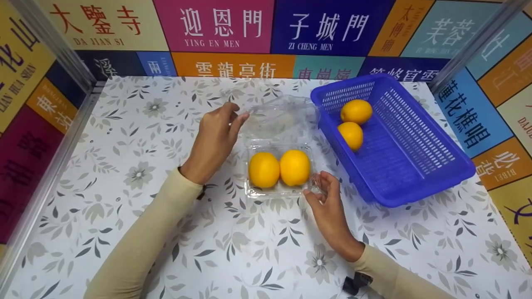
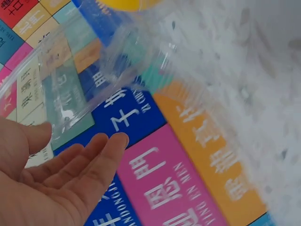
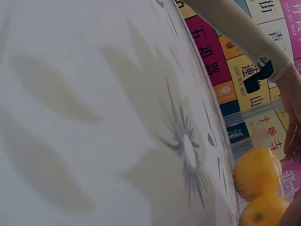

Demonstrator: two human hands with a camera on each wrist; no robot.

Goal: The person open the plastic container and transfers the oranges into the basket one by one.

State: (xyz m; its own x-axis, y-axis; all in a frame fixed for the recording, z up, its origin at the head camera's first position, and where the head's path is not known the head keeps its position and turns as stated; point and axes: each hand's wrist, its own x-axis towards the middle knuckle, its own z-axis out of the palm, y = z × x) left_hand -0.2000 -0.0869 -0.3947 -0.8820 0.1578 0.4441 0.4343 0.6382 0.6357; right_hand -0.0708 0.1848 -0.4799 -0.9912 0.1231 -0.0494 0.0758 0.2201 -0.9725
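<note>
I see the right hand (image 1: 331, 207) with bent fingers and thumb holding the box (image 1: 276, 194) by its near right corner, two oranges (image 1: 264, 169) inside. Left of its lid (image 1: 279, 120), the left hand (image 1: 217, 135) hangs loose, gripping nothing. Right of the box, a basket (image 1: 401, 155) holds more oranges.

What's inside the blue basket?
Two oranges, on the side toward the clear clamshell. The blue basket hides part of the nearer orange behind its rim; its floor directly beneath both can't be seen.
</note>
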